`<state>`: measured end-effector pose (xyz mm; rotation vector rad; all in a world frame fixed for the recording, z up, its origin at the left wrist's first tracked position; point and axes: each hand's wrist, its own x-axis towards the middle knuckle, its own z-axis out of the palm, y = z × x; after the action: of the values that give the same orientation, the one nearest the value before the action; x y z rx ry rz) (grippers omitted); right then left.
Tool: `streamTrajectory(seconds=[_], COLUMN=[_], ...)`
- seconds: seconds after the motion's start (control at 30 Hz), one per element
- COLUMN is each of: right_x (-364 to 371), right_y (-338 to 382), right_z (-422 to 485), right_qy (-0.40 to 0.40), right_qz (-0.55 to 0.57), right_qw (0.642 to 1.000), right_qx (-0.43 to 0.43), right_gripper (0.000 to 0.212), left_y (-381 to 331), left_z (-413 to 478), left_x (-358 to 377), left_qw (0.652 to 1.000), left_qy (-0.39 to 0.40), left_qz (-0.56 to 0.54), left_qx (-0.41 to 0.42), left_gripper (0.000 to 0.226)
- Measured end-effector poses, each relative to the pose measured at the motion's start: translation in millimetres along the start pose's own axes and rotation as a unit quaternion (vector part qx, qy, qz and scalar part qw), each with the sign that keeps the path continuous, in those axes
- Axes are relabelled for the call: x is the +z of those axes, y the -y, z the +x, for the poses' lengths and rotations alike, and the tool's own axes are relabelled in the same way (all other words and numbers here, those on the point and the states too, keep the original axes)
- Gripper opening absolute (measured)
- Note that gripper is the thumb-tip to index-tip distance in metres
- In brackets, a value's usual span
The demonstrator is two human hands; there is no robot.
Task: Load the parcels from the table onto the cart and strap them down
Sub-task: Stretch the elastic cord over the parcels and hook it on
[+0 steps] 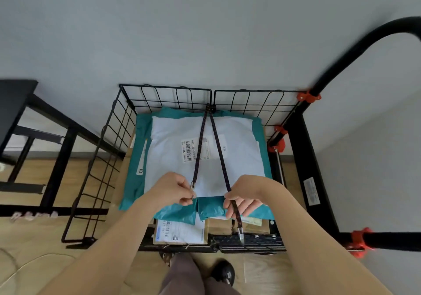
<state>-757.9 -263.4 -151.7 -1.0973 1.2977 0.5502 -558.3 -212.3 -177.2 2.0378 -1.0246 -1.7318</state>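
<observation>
A black wire-sided cart (pixel 107 139) holds a stack of parcels: a white mailer bag (pixel 173 153) on top of a teal bag (pixel 211 210), with cardboard boxes (pixel 182 233) beneath. A dark bungee cord is hooked at the middle of the cart's far wall and runs toward me in two strands. My left hand (pixel 173 190) pinches the metal hook end of the left strand (pixel 199 149). My right hand (pixel 243 199) holds the right strand (pixel 219 153), whose hook end (pixel 241 234) hangs past my fingers near the cart's front edge.
The cart's black push handle (pixel 355 50) with orange clamps (pixel 308 96) curves up at the right. A black table frame (pixel 57 139) stands to the left on the wooden floor. My leg and shoe (pixel 224 272) are just in front of the cart. A grey wall lies behind.
</observation>
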Motion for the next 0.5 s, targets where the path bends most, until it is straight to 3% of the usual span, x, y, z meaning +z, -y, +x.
streamTrajectory(seconds=[0.13, 0.23, 0.37, 0.5], right_x=[10, 15, 26, 38], right_y=[-11, -11, -17, -21], right_z=[15, 22, 35, 50], right_qy=[0.014, 0.04, 0.029, 0.0], right_qz=[-0.046, -0.036, -0.004, 0.01], right_qw=[0.999, 0.999, 1.0, 0.999], right_qx=[-0.014, -0.001, -0.012, -0.043], right_gripper=[0.024, 0.022, 0.02, 0.027], left_y=[-2, 3, 11, 12], left_z=[5, 11, 17, 22], left_x=[10, 11, 13, 14], left_qw=[1.0, 0.999, 1.0, 0.998], left_qy=[0.003, 0.015, 0.019, 0.015], left_qz=[-0.023, 0.027, 0.003, -0.057], left_qx=[0.009, 0.015, 0.017, 0.009], left_gripper=[0.019, 0.029, 0.014, 0.014])
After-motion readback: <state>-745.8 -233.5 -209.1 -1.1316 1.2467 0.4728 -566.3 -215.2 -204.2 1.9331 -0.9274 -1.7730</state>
